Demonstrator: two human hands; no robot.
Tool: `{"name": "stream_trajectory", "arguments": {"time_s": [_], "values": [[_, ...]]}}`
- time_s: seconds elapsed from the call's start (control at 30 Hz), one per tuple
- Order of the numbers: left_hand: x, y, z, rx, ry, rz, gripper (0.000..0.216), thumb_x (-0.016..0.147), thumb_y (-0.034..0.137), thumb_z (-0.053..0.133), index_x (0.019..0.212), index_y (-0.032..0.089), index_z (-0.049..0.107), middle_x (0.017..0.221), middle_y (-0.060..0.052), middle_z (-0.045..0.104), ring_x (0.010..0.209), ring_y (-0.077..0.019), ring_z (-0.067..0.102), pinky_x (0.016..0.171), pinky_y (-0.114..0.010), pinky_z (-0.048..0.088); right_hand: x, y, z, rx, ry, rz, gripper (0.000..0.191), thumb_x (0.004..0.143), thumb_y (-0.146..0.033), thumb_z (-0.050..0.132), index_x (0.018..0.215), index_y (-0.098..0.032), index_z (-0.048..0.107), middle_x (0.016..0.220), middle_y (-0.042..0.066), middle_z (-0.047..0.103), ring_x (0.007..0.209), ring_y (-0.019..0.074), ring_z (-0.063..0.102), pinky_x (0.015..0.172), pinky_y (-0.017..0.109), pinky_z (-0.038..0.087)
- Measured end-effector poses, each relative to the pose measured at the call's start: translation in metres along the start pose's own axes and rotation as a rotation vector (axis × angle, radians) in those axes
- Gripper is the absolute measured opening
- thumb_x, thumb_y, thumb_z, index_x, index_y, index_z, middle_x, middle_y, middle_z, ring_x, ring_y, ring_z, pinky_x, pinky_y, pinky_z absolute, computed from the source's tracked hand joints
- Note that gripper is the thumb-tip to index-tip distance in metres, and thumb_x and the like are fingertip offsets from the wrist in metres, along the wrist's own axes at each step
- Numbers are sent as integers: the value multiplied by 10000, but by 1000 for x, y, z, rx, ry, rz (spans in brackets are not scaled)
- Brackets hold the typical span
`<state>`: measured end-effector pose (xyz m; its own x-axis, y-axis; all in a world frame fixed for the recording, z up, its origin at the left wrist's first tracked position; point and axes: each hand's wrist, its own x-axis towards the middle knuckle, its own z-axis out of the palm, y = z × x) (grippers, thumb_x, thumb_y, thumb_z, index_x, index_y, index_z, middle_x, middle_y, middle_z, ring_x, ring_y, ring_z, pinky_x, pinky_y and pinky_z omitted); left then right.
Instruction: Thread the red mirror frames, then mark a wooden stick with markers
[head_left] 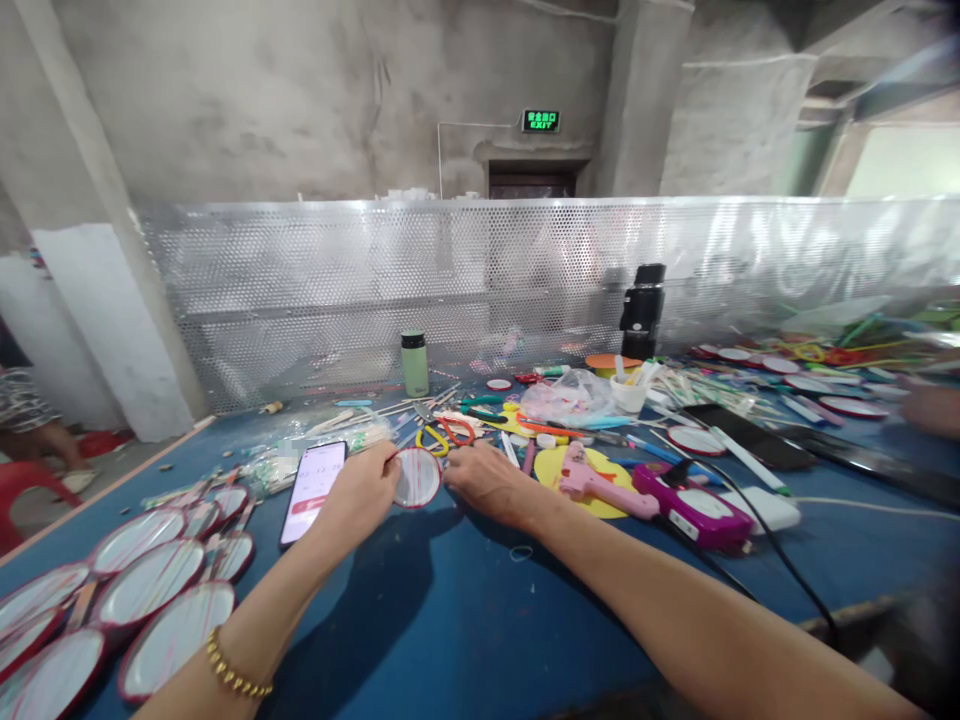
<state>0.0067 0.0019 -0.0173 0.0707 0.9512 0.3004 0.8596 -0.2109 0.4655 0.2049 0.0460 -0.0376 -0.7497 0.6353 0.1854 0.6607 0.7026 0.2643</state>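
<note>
My left hand (365, 490) is closed on the edge of a small round red-rimmed disc (417, 477) with a pale, shiny face. The disc is held up above the blue table, tilted toward me. At its right edge, my right hand (486, 482) has its fingers bent and pressed together; whatever they hold is hidden, and I cannot tell if they touch the rim. A lit phone (313, 492) lies beside my left hand. Just beyond the hands are yellow-handled pliers (432, 440) and orange-handled scissors (457, 430).
Several larger red-rimmed discs (152, 580) overlap at the left. To the right lie a pink glue gun (607, 485), a purple device (694, 507) and cables. A green bottle (414, 364) and black flask (643, 312) stand before a perforated metal screen (337, 290). Another person's hand (930, 405) shows far right.
</note>
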Motion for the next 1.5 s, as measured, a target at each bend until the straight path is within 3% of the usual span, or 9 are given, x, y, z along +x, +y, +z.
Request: {"name": "stream_trajectory", "arguments": {"time_s": [0.23,0.47,0.7,0.93,1.0,1.1,1.17,1.37,1.5], "values": [[-1,2,0,-14,-15,5,294,943,127,402,708,214,556,471,47,524,525,-177,574,593,-260,332,3,2,10,63,20,55,131,987,-236,625,1021,-126,688,1054,60,709,987,210,681,901,428,541],[-3,2,0,-44,-37,-13,291,948,140,402,726,216,575,464,44,524,542,-187,584,600,-265,342,-4,18,5,393,182,178,191,975,-303,647,1070,-138,672,1091,63,691,975,209,678,865,417,562],[-1,-1,3,-160,-90,-52,272,911,138,433,671,220,533,450,51,524,455,-160,560,554,-257,365,-11,30,-10,966,347,306,203,938,-304,649,818,-142,626,678,-34,630,570,105,609,563,246,521],[-4,0,11,-411,-252,-107,163,852,219,471,723,197,567,444,61,510,347,-126,510,352,-200,318,-19,23,-21,1398,298,303,161,791,-313,624,763,-155,625,484,-76,540,379,77,479,395,206,429],[-6,3,10,-481,-290,-102,146,830,234,484,820,168,614,482,54,538,364,-121,532,349,-195,354,-19,21,-23,1447,288,303,152,767,-308,647,762,-158,623,466,-86,527,364,73,462,374,195,409],[-8,7,7,-557,-340,-82,309,786,233,507,1038,123,648,536,39,584,409,-129,579,384,-208,436,-18,19,-21,1471,293,306,145,736,-295,674,764,-174,599,470,-95,540,355,66,465,359,177,383],[-8,6,8,-583,-364,-68,364,769,239,516,1080,111,655,565,23,611,437,-135,598,406,-223,472,-16,18,-16,1464,291,306,140,725,-289,675,760,-179,596,469,-99,542,351,66,473,347,169,374],[-4,-6,18,-507,-327,-46,190,729,257,610,849,155,716,536,40,607,418,-131,579,500,-279,525,-9,14,-2,1389,229,310,69,721,-208,683,765,-157,672,452,-97,532,333,66,471,313,161,374],[-2,-12,18,-422,-283,-12,145,708,231,619,758,180,746,557,19,654,561,-188,646,661,-344,552,-10,11,-5,1357,208,306,26,736,-153,664,756,-161,679,484,-89,544,351,62,475,310,154,375]]}}
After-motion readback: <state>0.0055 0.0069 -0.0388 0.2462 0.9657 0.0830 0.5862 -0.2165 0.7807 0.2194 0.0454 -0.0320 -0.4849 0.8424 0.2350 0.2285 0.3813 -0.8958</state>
